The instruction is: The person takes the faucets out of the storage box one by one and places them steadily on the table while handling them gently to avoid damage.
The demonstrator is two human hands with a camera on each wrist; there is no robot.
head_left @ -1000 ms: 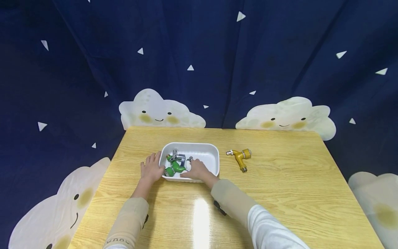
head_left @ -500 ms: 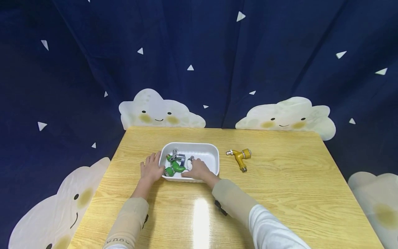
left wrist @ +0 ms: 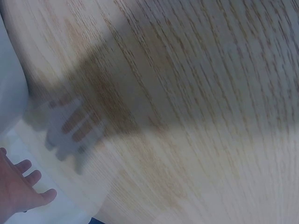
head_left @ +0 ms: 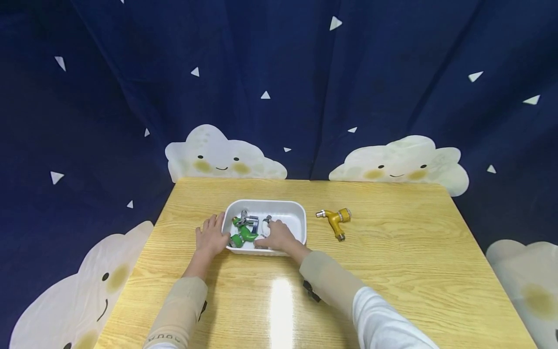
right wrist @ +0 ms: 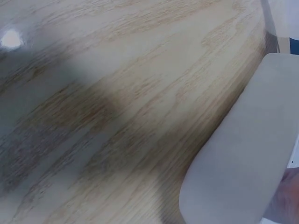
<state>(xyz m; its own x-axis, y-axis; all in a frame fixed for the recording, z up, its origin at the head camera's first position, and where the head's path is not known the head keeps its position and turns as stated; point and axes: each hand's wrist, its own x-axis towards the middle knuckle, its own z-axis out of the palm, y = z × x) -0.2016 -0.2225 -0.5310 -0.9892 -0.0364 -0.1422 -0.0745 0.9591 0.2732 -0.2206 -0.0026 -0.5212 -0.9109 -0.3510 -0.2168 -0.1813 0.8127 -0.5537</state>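
A white plastic basin (head_left: 285, 206) stands on the wooden table, holding several taps. My left hand (head_left: 212, 236) rests on its left rim with the fingers fairly straight; in the left wrist view the same hand (left wrist: 21, 189) shows spread fingers beside the basin wall (left wrist: 10, 88). Inside the basin, my right hand (head_left: 280, 236) grips a white tap (head_left: 265, 227), partly hidden by the fingers. Left of it lie a green tap (head_left: 246, 235) and a chrome tap (head_left: 252, 221). The right wrist view shows mostly the basin's outer wall (right wrist: 243, 154), with a bit of the hand (right wrist: 284, 200).
A yellow tap (head_left: 335, 223) lies on the table (head_left: 392, 271) to the right of the basin. A dark blue curtain (head_left: 305, 87) with white clouds and triangles hangs behind and at both sides of the table.
My right hand shifts slightly, and a little more of the white tap shows between thumb and fingers. The left hand stays on the rim. The head view drifts slightly.
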